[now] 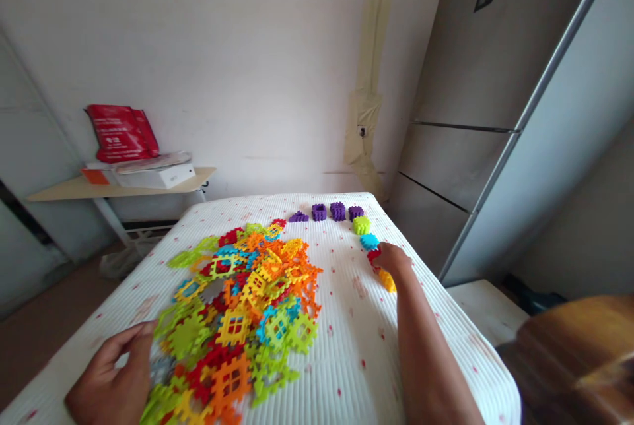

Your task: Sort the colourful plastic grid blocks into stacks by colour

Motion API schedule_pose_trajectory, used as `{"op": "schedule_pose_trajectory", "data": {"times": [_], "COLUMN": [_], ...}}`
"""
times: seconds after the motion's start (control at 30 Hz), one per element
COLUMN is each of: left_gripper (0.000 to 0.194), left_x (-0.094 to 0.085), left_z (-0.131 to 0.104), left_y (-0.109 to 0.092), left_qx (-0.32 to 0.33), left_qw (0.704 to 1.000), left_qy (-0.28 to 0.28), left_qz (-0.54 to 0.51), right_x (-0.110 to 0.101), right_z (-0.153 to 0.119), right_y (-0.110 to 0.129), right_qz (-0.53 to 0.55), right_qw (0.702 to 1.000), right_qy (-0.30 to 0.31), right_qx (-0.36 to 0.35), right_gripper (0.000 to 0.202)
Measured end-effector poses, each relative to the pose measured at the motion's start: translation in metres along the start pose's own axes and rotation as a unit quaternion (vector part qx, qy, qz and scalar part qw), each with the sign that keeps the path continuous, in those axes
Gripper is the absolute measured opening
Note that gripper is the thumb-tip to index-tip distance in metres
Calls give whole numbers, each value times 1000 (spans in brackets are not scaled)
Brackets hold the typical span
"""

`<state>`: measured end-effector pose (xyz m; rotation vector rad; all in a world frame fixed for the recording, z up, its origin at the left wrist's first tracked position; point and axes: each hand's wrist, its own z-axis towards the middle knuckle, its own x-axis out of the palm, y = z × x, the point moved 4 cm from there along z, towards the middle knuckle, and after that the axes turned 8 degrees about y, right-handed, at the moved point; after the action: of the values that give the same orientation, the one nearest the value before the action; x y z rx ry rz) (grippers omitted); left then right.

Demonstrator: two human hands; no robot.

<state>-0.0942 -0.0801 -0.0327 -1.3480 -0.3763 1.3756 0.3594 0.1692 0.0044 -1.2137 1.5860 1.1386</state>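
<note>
Two hands show: the left hand [116,372] curls at the near left edge of the toy pieces [188,338], its hold unclear; beyond the yellow stack [387,281], the right hand [395,259] touches a red stack [373,256], finger closure hidden.

My pieces [188,338] look like smooth plastic, the cloth [347,346] ribbed and matt — I also see wrinkled tape [369,106], a glossy plastic bag [119,134] and a fridge [446,82] of smooth, metallic sheen.
</note>
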Motion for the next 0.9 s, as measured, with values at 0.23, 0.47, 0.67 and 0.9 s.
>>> {"op": "schedule_pose_trajectory", "data": {"times": [0.23, 0.47, 0.67, 0.9], "left_gripper": [29, 28, 20, 14], "left_x": [4, 6, 6, 27], "left_z": [-5, -3, -17, -40], "left_y": [-23, -25, -60, -103], "left_qx": [40, 69, 238, 410], "left_qw": [997, 996, 966, 899], "left_qy": [19, 12, 92, 154], "left_qz": [-69, -54, -48, -12], "right_x": [4, 4, -15, 31], "right_z": [3, -2, -19, -57], "right_y": [2, 5, 26, 109], "right_qz": [-3, -9, 3, 167], "right_qw": [1000, 1000, 988, 854], "right_qy": [-12, -8, -144, 136], "right_qx": [16, 20, -51, -474], "right_gripper": [37, 40, 38, 17]}}
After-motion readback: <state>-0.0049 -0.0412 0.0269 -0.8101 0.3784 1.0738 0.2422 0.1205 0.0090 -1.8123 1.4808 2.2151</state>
